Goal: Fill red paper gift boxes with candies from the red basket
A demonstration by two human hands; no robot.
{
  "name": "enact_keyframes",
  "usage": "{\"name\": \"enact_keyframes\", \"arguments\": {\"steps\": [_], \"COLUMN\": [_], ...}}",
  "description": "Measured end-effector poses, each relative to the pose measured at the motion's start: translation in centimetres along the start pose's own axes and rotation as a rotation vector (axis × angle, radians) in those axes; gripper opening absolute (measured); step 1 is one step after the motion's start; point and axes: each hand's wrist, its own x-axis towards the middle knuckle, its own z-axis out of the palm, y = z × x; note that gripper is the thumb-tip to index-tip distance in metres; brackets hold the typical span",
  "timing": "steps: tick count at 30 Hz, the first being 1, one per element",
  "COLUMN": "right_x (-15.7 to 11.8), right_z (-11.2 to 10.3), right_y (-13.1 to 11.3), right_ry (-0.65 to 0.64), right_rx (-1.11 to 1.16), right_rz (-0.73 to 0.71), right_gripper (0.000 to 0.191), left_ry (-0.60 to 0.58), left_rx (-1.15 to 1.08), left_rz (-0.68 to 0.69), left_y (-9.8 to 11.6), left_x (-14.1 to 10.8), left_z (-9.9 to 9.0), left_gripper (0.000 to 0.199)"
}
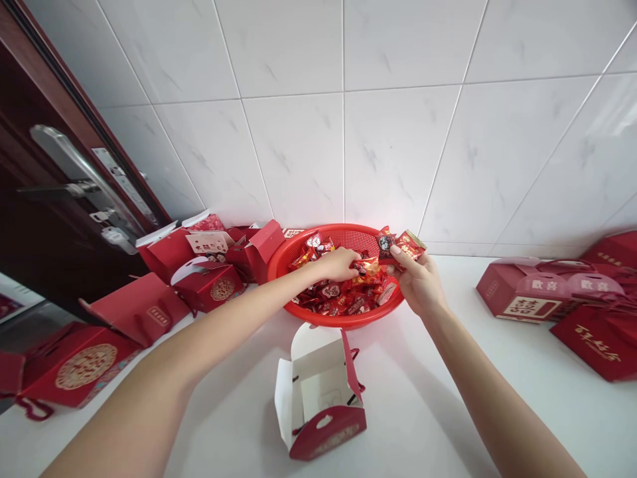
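A red plastic basket [343, 323] full of small wrapped candies [333, 290] stands against the wall. My left hand [340, 264] reaches over its middle, fingers pinched on a red and gold wrapped candy [368, 267]. Just above the right rim, my right hand [422, 282] grips wrapped candies, one with a gold-edged red wrapper [411, 245] and one with a black label [385, 243]. Its palm hides whatever else lies in it. In front of the basket sits a red gift box [331, 435] with its flaps up, white inside; no candy shows in its visible interior.
Several red gift boxes with raised flaps [209, 287] line the left side, below a dark door with a metal handle [84, 159]. More red boxes [532, 292], these folded shut, stand at the right on the white tabletop [423, 398]. A tiled wall [393, 153] bounds the back.
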Motion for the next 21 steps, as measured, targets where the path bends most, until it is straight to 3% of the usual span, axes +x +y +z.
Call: {"name": "enact_keyframes", "arguments": {"steps": [6,10,21], "right_x": [0.1,0.1,0.2], "right_z": [0.0,0.0,0.0], "right_y": [0.0,0.0,0.1], "right_ry": [0.024,0.031,0.016], "right_rx": [0.003,0.005,0.013], "right_rz": [0.015,0.017,-0.004], "right_gripper": [0.037,0.037,0.035], "left_ry": [0.104,0.166,0.213], "left_rx": [0.022,-0.039,-0.341], "left_rz": [-0.212,-0.277,-0.12], "left_y": [-4.1,-5.8,-6.7], "left_x": [-0.6,-1.2,-1.1], "left_z": [-1.6,-1.9,-1.5], "left_gripper": [0.021,0.023,0.033]}}
